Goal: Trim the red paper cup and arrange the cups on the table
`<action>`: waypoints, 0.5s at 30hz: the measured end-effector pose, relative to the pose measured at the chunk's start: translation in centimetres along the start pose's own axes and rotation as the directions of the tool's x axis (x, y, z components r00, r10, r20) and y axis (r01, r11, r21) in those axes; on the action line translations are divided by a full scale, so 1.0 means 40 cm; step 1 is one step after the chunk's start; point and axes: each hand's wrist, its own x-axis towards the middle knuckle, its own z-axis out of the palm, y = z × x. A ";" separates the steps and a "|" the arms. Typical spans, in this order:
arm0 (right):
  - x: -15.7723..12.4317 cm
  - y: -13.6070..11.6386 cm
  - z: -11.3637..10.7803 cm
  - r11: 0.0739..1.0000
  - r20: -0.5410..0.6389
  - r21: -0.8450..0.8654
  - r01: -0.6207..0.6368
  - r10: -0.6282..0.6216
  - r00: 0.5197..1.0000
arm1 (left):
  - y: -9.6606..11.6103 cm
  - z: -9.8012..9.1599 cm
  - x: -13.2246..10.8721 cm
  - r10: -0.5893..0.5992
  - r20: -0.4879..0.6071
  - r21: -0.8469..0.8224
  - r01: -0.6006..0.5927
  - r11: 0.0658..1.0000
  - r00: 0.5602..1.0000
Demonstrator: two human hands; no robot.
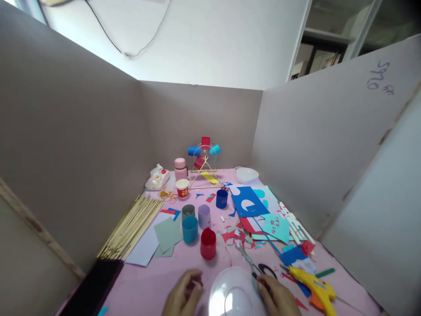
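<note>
Grey boards [200, 118] close in left, right, far. Pink table [141, 289] between. Sticks [131, 226] lie left. Clear bowl [235, 292] near, middle. Right hand [278, 296] touches bowl's right edge, fingers bent; cannot tell grip. Left hand [184, 292] left of bowl, fingers curled, small gap; cannot tell if holding anything. Yellow glue gun [309, 281] right. Scissors [249, 260] just past bowl. Red cup [208, 245], teal cup [190, 230] farther; cannot see what's inside.
</note>
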 end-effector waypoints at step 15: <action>0.343 -0.391 -0.087 0.910 0.143 -0.095 0.403 -0.388 0.911 | 0.235 -0.149 0.373 0.072 0.225 0.838 -0.231 0.495 0.972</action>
